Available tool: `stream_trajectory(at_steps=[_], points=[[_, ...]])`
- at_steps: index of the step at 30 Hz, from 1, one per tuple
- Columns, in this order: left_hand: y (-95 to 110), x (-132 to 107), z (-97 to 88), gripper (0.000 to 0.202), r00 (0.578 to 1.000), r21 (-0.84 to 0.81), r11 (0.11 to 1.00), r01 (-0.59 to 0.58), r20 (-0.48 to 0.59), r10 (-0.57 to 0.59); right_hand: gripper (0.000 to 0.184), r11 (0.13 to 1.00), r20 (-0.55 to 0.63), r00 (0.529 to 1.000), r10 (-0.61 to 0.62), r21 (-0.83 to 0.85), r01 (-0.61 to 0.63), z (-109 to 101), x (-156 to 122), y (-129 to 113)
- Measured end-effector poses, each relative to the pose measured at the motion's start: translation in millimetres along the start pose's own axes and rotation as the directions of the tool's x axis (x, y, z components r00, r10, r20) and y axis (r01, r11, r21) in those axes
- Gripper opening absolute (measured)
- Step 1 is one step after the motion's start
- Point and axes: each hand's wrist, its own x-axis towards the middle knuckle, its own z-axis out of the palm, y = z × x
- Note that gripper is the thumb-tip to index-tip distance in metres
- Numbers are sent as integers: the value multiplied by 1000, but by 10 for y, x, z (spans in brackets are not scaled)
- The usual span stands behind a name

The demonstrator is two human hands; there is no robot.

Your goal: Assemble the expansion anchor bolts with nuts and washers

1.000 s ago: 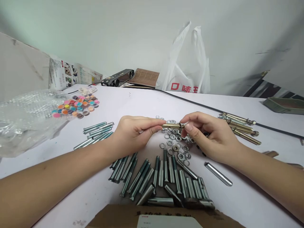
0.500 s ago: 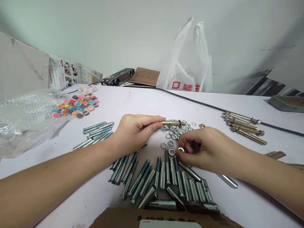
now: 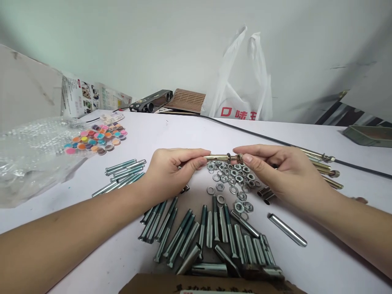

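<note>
One brass bolt [image 3: 217, 157] held level above a heap of nuts and washers [image 3: 237, 178], too many to count. Left hand [image 3: 174, 167] pinches the bolt's plain end; right hand [image 3: 281, 165] pinches one nut [image 3: 239, 157] at the threaded end. One steel tube [image 3: 287, 229] lies apart, right. One white plastic bag [image 3: 241, 96] stands at the back.
</note>
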Motion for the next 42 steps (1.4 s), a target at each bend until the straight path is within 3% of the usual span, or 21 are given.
stream_trajectory(at_steps=[8, 13, 16, 24, 28, 31, 36, 39, 42], points=[[-4, -6, -6, 18, 987, 116, 980, -160, -14, 163, 30, 988, 13, 996, -94, -123, 95, 26, -10, 34], [10, 2, -1, 16, 924, 188, 909, -372, -18, 382, 40, 981, 47, 994, -98, -161, 104, 36, -10, 47], [21, 10, 0, 16, 902, 210, 882, -421, -8, 432, 42, 987, 48, 994, -98, -125, 103, 38, -11, 58], [11, 11, -9, 16, 926, 175, 917, -360, -57, 374, 34, 998, 103, 993, -58, 42, 53, 59, -30, 49], [16, 8, -17, 16, 937, 168, 926, -337, -39, 348, 27, 991, 129, 987, -99, -73, 109, 68, -18, 44], [24, 8, -20, 16, 944, 162, 933, -322, -17, 329, 34, 966, 180, 971, -157, -177, 189, 46, -29, 47], [43, -7, -20, 16, 958, 121, 951, -285, 22, 285, 45, 966, 239, 960, -148, -174, 192, 30, -67, 53], [47, -13, -16, 18, 987, 45, 986, -162, 21, 161, 31, 968, 178, 967, -181, -141, 207, 50, -83, 91], [51, 0, -11, 24, 997, -126, 991, 45, 71, -36, 20, 940, 61, 957, -285, -175, 291, 63, -98, 139]])
